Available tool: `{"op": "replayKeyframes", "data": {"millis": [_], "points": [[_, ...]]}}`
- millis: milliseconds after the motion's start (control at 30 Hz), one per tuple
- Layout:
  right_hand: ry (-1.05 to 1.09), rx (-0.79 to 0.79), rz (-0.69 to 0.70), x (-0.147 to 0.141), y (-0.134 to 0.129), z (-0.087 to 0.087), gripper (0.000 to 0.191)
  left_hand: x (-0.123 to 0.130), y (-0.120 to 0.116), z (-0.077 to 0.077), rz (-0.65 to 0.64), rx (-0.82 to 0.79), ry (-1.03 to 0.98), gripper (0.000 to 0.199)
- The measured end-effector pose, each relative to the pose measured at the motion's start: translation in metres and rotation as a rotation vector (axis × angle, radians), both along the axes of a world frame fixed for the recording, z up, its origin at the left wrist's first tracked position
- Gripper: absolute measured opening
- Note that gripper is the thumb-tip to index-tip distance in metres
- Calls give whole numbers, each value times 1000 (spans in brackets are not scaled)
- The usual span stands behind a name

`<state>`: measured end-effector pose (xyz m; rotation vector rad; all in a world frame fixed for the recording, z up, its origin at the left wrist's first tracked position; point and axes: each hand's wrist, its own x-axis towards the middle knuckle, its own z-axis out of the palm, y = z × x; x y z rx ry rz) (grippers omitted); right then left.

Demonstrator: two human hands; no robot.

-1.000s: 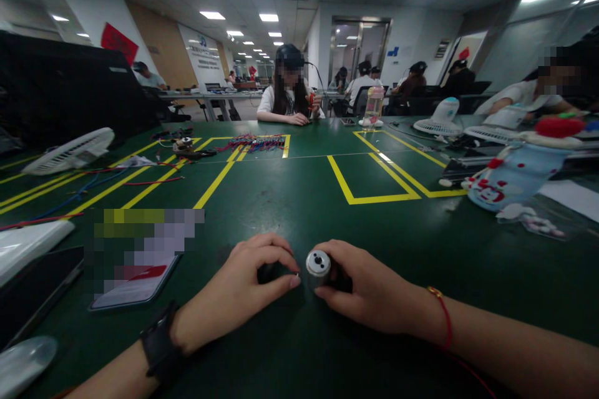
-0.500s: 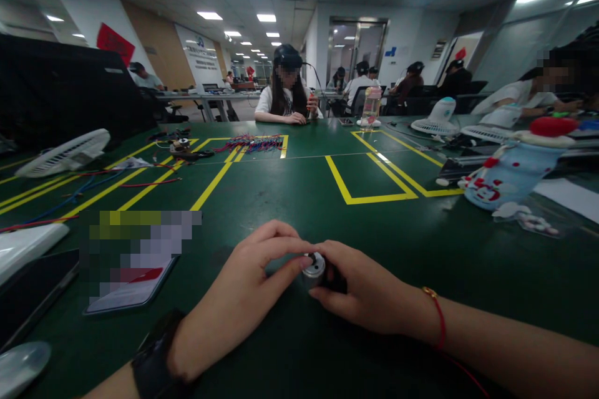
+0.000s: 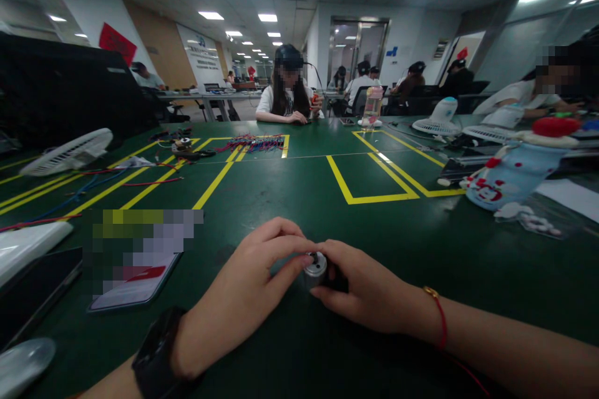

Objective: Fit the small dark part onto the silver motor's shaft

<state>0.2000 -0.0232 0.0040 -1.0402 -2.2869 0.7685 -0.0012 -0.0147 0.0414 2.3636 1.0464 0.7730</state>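
In the lower middle of the frame, the right hand (image 3: 362, 275) grips a short silver metal cylinder (image 3: 317, 270), holed end upward. The left hand (image 3: 255, 274), apart from it one second ago, now brings thumb and forefinger onto this end, so both hands meet there; whether they pinch something small, I cannot tell. They partly cover the end. A flat pale panel (image 3: 135, 292) lies lower left, a light-blue bottle (image 3: 515, 171) right, neither in the way.
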Motion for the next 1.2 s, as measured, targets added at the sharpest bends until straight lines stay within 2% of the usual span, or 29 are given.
{"op": "replayKeyframes", "data": {"millis": [467, 667, 800, 933, 1200], "points": [[-5, -1, 20, 1, -1, 2, 30, -8, -3, -5, -52, -123, -62, 34], [-22, -17, 11, 2, -1, 3, 31, -21, 9, -17, 72, -185, -131, 24], [-35, -26, -3, 1, -1, 3, 31, -29, 22, -28, 216, -363, -171, 21], [-41, -30, -7, 1, -2, 5, 33, -30, 28, -31, 318, -489, -267, 19], [-47, -30, -7, 2, -1, 3, 35, -28, 26, -28, 326, -518, -313, 18]]}}
